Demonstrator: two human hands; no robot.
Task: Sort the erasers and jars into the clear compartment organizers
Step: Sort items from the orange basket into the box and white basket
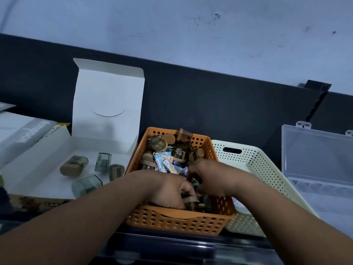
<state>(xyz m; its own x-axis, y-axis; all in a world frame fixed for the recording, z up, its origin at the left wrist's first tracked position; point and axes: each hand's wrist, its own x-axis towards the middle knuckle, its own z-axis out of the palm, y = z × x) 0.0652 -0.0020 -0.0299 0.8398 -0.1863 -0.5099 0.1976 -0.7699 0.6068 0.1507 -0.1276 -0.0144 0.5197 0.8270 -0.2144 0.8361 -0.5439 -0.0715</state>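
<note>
A pale, scuffed wall rises behind a dark surface. The orange basket holds mixed erasers and small jars. Both hands are inside it. The left hand curls its fingers round a brown jar at the near wall. The right hand has its fingers bent among the contents; its grip cannot be determined. Left of the basket, an open white box holds four loose jars. Just beside the basket on the right stands a cream basket, and beyond that a clear organizer, lid raised.

— Where are the arms?
— The bare left forearm and bare right forearm reach forward and converge. The left hand and right hand are knuckles-up, almost touching.
— Fingers?
— Curled downward on both hands, with the tips hidden.
</note>
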